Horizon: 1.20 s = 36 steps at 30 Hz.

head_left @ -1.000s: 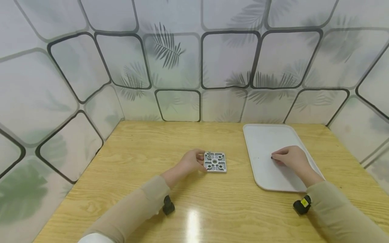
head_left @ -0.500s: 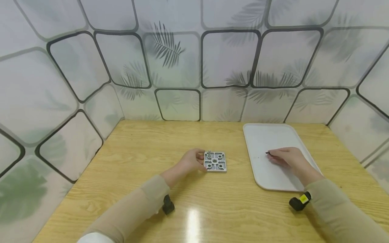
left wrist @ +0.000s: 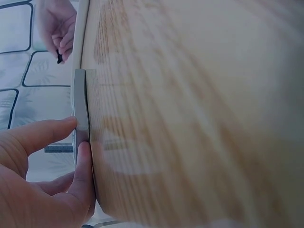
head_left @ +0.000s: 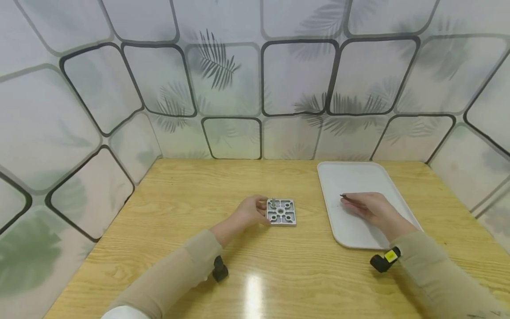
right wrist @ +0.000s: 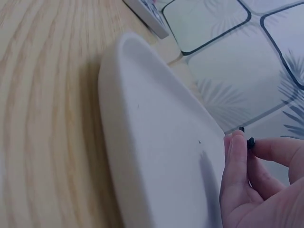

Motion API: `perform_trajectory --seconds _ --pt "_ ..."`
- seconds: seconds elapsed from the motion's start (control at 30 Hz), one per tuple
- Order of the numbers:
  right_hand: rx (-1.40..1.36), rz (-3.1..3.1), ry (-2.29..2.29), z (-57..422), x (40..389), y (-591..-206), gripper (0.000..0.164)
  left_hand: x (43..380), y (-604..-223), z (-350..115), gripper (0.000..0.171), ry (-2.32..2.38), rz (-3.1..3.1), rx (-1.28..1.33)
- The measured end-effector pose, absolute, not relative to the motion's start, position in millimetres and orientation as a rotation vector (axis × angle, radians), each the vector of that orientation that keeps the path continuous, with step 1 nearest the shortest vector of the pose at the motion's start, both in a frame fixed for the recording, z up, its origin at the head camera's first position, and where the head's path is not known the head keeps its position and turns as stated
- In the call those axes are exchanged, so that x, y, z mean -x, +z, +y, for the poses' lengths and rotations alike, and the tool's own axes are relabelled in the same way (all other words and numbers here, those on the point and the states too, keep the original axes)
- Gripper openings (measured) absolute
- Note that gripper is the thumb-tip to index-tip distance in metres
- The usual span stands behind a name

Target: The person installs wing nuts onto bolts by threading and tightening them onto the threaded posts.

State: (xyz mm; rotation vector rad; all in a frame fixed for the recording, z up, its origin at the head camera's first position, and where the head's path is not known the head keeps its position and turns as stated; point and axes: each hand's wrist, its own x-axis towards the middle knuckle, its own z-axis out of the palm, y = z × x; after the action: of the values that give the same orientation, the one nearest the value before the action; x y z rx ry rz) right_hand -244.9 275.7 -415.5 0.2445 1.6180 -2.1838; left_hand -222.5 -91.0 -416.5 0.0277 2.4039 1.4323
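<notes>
A square grey metal plate with several round holes lies on the wooden table. One screw stands upright at its far left hole; the left wrist view shows the threaded shaft sideways. My left hand grips the plate's left side, fingers by the far corner and thumb by the near one. Over the white tray, my right hand pinches a small dark screw between thumb and fingers. Its end pokes out to the left; the fingers hide much of it.
The tray, with a raised rim, stands right of the plate on the table. A tiny dark speck shows on its floor. Patterned walls enclose the table at the back and sides. A black camera sits at each wrist.
My right hand has moved left above the tray with the dark screw, which now sticks out further from the fingertips. The left hand and plate stay put.
</notes>
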Motion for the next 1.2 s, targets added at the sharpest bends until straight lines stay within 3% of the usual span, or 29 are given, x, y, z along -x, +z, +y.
perform_trajectory --seconds 0.53,1.2 --pt "-0.188 1.593 -2.205 242.0 251.5 -417.2 0.039 221.9 -415.6 -90.5 0.085 1.429 2.41 -0.037" --pt "-0.162 1.694 -2.166 205.8 254.9 -401.4 0.033 226.2 -418.7 -92.0 0.085 1.421 2.404 -0.058"
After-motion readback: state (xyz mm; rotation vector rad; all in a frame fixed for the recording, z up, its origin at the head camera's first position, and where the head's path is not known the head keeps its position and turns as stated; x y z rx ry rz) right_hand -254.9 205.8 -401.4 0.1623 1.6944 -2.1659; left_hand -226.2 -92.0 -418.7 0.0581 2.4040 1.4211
